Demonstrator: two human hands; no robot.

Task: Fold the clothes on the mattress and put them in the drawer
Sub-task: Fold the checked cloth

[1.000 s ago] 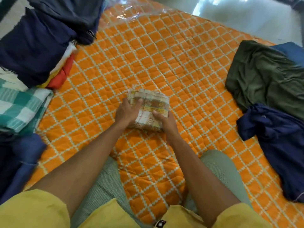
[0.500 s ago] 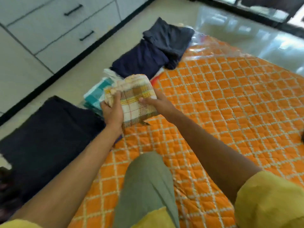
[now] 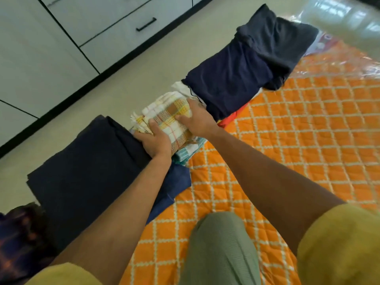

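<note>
Orange mattress (image 3: 287, 140) fills the right; both hands, left hand (image 3: 156, 144) and right hand (image 3: 195, 122), now press the folded checked cloth (image 3: 164, 118), lifted a moment ago, onto the teal cloth (image 3: 188, 150) at centre, stacking before the drawer (image 3: 123, 31).

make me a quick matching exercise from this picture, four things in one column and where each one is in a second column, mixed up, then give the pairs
Things
1. yellow checked cloth
2. teal checked cloth
3. drawer handle
4. red garment

Places
A. on the white cabinet front across the floor
B. held between the left hand and the right hand
C. peeking out from under the navy folded pile
D. directly under the cloth being held, at the mattress edge

Pairs: 1-B, 2-D, 3-A, 4-C
</note>
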